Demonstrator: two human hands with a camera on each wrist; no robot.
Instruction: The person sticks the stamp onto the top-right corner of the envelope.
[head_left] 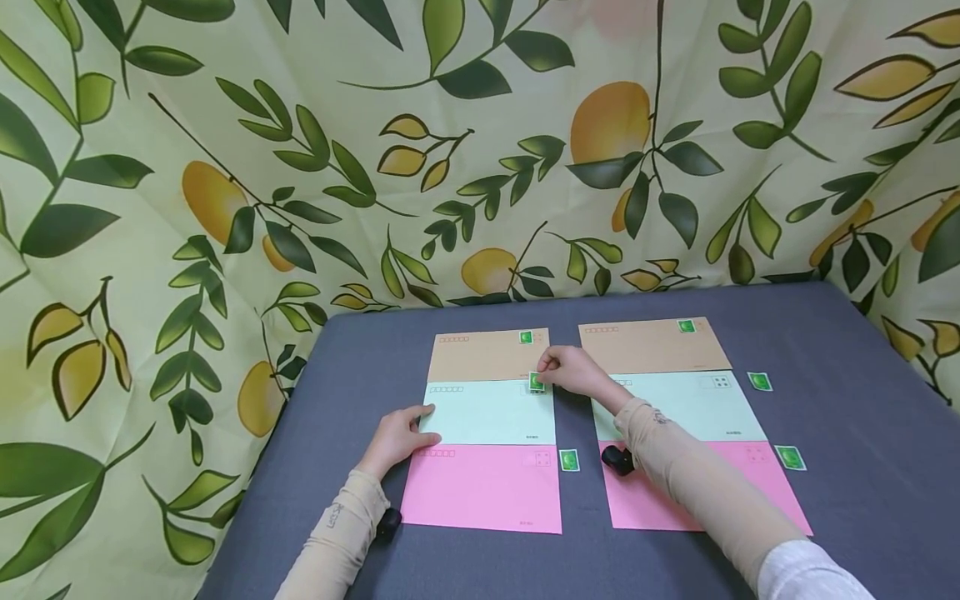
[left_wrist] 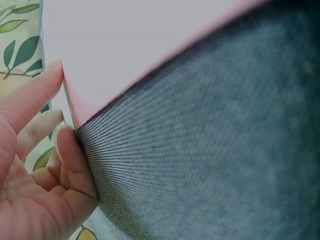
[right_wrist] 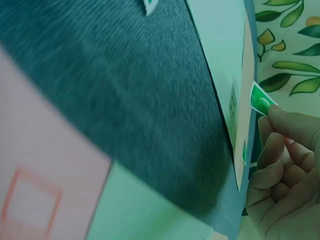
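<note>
My right hand (head_left: 573, 371) pinches a small green postage stamp (head_left: 536, 383) between thumb and fingertips, over the top right corner of the mint envelope (head_left: 480, 417) in the left column. In the right wrist view that stamp (right_wrist: 262, 99) juts from the fingertips above the envelope's printed stamp box. My left hand (head_left: 396, 433) rests at the mint envelope's left edge, thumb and fingers extended onto it. A brown envelope (head_left: 472, 358) with a green stamp at its corner lies above, and a pink envelope (head_left: 480, 492) below.
A second column, right, has a brown envelope (head_left: 645, 348) bearing a stamp, a mint envelope (head_left: 675, 408) and a pink envelope (head_left: 738, 479), partly under my right forearm. Loose stamps lie beside the envelopes, one (head_left: 569, 460) between the columns. A leaf-patterned curtain (head_left: 480, 167) hangs behind the table.
</note>
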